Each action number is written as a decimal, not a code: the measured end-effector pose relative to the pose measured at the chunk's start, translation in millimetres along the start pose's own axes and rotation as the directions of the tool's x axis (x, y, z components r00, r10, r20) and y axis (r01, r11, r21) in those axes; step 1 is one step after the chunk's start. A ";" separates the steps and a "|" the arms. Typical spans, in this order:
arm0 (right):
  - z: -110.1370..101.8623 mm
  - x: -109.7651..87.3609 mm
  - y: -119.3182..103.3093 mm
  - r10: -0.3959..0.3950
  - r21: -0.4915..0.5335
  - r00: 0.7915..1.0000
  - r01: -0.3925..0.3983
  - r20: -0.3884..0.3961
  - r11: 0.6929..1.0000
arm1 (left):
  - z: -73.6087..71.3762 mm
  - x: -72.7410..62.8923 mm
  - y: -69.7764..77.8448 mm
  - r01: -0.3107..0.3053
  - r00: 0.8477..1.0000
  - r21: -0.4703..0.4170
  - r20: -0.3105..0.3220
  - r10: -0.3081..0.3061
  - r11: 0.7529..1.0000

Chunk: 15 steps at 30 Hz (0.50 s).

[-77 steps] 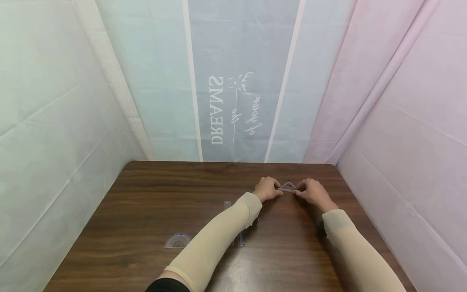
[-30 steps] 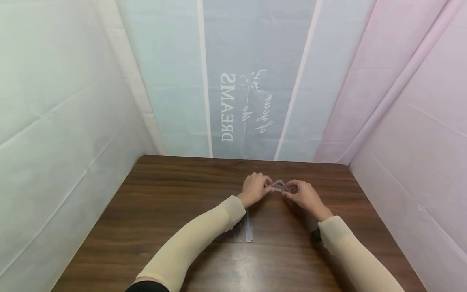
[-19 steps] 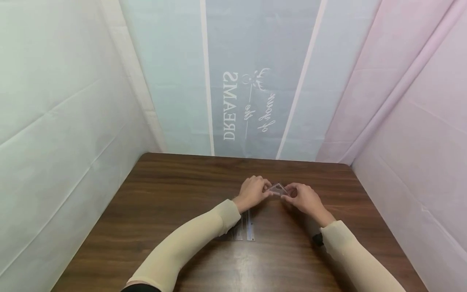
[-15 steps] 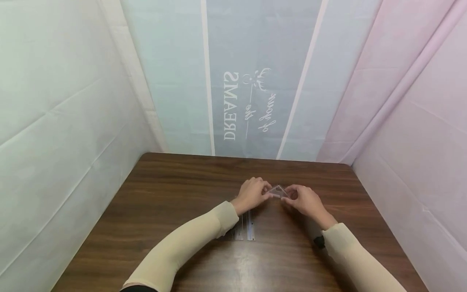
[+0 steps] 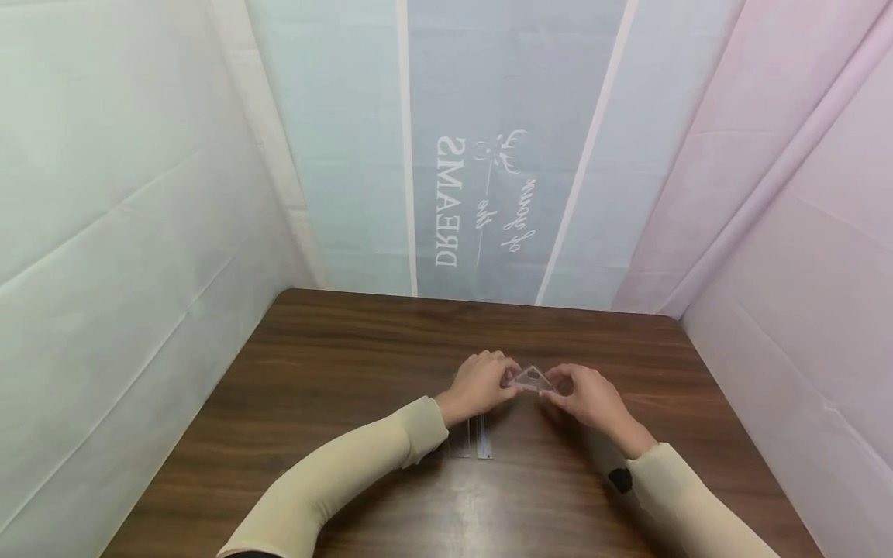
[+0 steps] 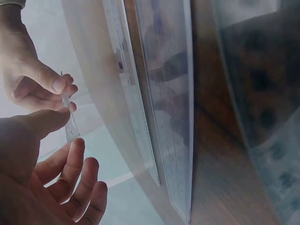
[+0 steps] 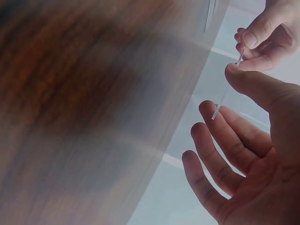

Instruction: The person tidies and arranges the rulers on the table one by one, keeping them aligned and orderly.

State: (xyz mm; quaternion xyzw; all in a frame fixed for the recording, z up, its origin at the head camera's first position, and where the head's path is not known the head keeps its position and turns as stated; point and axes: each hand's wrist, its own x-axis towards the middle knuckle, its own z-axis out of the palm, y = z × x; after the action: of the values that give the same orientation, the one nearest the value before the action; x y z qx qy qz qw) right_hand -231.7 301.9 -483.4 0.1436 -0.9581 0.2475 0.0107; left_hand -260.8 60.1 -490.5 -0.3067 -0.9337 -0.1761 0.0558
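Observation:
A small clear set square [image 5: 533,378] is held up by both hands above the right half of the table. My left hand [image 5: 480,385] pinches its left corner, and my right hand [image 5: 588,395] pinches the right one. In the left wrist view the set square [image 6: 70,123] shows nearly edge-on between thumb and fingertips. The right wrist view shows the set square [image 7: 216,112] as a thin strip, with the other right-hand fingers spread apart. Beneath my left wrist lies a clear ruler [image 5: 484,443], partly hidden by that hand.
Beside the ruler lies another clear flat piece [image 5: 458,448], partly under the left sleeve [image 5: 349,473] in view. The left wrist view shows long clear strips [image 6: 168,122] on the wooden table [image 5: 335,349]. Cloth walls [image 5: 349,155] rise at the back and both sides.
Both hands have brought the set square nearer and to the left over the table. The protractor seen at first is now hidden by the left arm. The head view has shifted slightly.

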 end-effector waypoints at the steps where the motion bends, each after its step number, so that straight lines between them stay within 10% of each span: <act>1: 0.2 -1.8 -0.6 -0.009 -0.002 1.000 0.009 -0.002 1.000 | 0.3 -2.1 0.4 -0.006 1.000 0.003 -0.002 0.006 1.000; 15: 1.6 -21.8 -13.1 -0.019 -0.017 0.999 0.020 0.042 1.000 | 3.6 -28.5 5.2 -0.031 0.999 -0.011 -0.030 0.030 0.999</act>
State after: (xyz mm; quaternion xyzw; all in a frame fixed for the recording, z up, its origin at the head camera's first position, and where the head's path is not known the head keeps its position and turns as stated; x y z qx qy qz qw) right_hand -207.0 296.1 -480.6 0.1581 -0.9588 0.2359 -0.0057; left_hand -234.8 49.5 -498.4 -0.3186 -0.9270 -0.1850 0.0707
